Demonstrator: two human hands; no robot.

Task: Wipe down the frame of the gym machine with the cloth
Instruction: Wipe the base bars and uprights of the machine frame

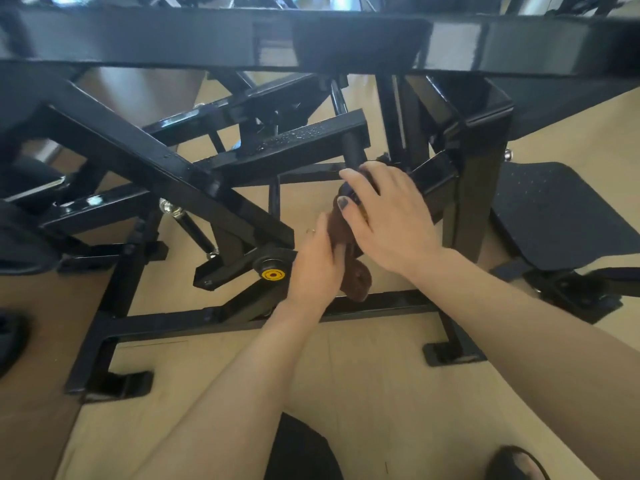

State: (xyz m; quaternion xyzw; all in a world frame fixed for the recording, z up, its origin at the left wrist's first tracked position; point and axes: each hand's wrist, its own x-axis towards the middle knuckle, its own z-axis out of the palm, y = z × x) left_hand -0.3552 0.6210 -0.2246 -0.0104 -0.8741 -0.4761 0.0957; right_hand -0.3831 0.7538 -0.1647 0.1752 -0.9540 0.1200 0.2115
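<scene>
Two hands, left hand [317,261] and right hand [388,216], both clutching brown cloth [356,275] amid black frame [173,161], over tan floor [363,375].

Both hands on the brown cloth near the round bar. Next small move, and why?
Probably slide the cloth on along the black round bar: the right hand already curls over the cloth at the bar's lower end, the left hand grips its hanging tail, and droplets still sit on the adjoining frame beam.

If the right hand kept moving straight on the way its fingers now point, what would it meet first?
Probably the short black post under the frame's crossbar. The right hand, gripping the brown cloth, points up and left, fingertips just below that post. Depth is unclear from this view.
</scene>
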